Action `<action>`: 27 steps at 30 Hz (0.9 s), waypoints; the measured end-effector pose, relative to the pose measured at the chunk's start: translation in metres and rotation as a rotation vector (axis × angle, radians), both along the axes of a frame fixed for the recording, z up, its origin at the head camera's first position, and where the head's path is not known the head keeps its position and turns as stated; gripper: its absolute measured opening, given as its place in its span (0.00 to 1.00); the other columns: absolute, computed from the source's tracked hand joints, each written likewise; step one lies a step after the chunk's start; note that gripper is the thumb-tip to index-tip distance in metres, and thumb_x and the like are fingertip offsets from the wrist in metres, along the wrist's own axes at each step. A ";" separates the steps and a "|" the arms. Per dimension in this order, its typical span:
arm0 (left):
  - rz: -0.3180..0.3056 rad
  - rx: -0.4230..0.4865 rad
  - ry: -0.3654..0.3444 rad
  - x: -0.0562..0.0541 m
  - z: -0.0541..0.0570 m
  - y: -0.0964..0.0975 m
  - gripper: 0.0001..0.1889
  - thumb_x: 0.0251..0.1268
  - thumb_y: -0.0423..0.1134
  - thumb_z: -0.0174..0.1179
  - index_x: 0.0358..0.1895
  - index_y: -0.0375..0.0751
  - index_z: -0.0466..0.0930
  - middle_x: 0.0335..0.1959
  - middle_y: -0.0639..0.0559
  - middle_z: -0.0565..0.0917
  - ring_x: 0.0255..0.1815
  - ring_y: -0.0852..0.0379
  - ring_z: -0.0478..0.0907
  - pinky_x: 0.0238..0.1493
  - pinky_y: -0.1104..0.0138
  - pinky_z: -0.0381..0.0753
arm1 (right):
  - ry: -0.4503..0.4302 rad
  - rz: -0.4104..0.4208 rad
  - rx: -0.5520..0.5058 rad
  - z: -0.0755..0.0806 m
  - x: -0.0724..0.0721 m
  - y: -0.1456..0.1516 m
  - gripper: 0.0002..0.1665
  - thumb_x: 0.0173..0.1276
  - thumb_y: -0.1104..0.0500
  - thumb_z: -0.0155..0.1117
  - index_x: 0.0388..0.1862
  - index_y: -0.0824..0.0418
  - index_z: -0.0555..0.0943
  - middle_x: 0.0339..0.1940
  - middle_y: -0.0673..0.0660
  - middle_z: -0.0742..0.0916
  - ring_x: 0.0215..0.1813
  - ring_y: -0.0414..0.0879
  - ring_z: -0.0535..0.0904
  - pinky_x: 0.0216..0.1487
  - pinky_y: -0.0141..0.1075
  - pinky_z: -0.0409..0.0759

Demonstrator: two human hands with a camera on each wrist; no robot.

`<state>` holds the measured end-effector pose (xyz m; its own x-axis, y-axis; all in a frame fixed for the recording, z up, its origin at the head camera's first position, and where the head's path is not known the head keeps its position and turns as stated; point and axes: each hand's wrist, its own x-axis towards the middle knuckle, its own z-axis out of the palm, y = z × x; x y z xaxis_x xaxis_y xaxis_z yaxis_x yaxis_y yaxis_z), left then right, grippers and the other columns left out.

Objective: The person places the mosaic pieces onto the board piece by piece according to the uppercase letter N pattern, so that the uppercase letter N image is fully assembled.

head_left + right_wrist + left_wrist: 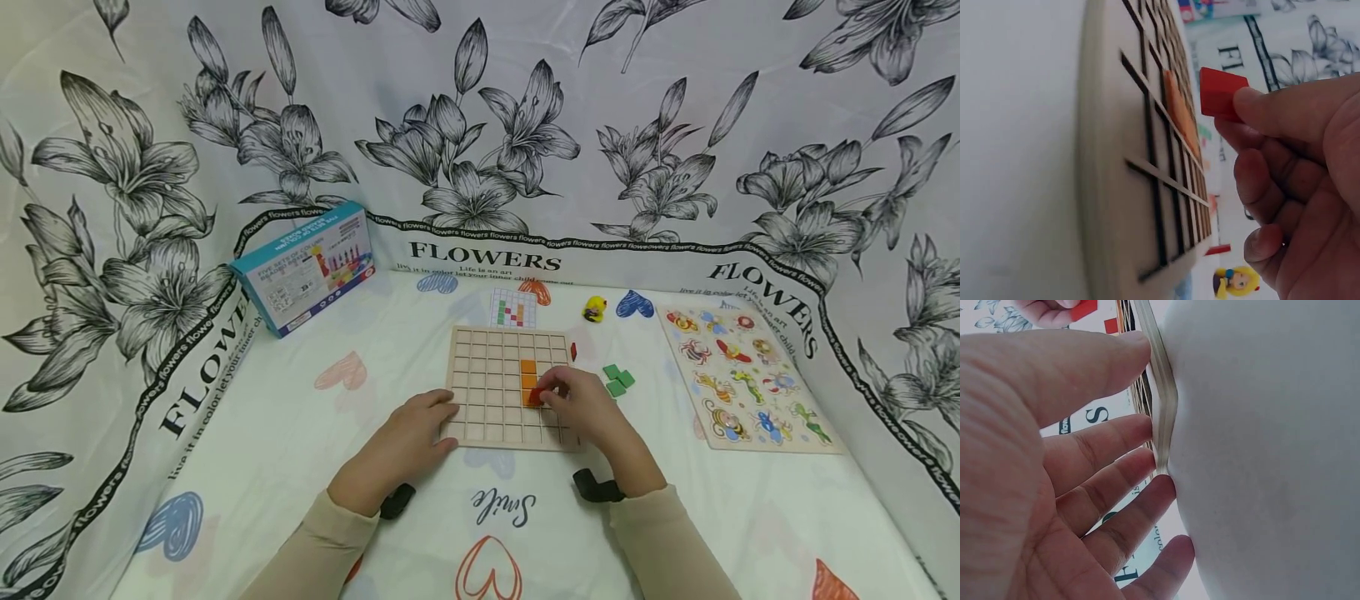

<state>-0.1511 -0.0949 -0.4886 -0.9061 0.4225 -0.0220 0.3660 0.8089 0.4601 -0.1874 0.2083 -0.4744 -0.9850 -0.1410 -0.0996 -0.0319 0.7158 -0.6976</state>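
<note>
A wooden grid board (480,421) lies flat on the cloth, with a short column of orange square tiles (528,367) in its cells. My right hand (588,406) pinches a red square tile (1219,90) between thumb and forefinger, over the lower end of the orange column. The other fingers of that hand are bent toward the palm in the right wrist view. At the board's left side is my left hand (408,433), its fairly straight fingers and thumb touching the edge (1163,394).
Green tiles (617,381) lie right of the board, and another red tile (573,351) sits by its upper right edge. Behind it are a colored grid card (513,308) and a small yellow-haired figure (595,309). An insect puzzle board (693,375) lies right; a blue box (307,267) stands back left.
</note>
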 end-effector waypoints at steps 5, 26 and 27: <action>0.002 -0.004 0.005 0.000 0.000 0.000 0.29 0.71 0.42 0.75 0.72 0.36 0.82 0.79 0.42 0.76 0.80 0.39 0.73 0.78 0.45 0.76 | -0.037 0.015 0.047 -0.006 0.003 -0.012 0.06 0.77 0.61 0.73 0.46 0.49 0.88 0.36 0.50 0.85 0.41 0.48 0.77 0.43 0.39 0.78; 0.009 -0.009 -0.011 0.000 0.001 0.000 0.29 0.72 0.43 0.75 0.73 0.38 0.82 0.79 0.43 0.75 0.80 0.40 0.72 0.79 0.45 0.75 | 0.011 0.076 0.124 -0.013 0.011 -0.017 0.05 0.75 0.61 0.75 0.40 0.51 0.89 0.40 0.48 0.84 0.41 0.46 0.77 0.45 0.38 0.79; 0.010 -0.009 -0.011 0.000 0.001 0.000 0.29 0.72 0.42 0.75 0.73 0.38 0.82 0.79 0.43 0.75 0.80 0.39 0.72 0.79 0.45 0.75 | 0.010 0.074 0.124 -0.013 0.011 -0.017 0.04 0.75 0.61 0.75 0.40 0.51 0.89 0.40 0.48 0.84 0.41 0.46 0.77 0.45 0.38 0.79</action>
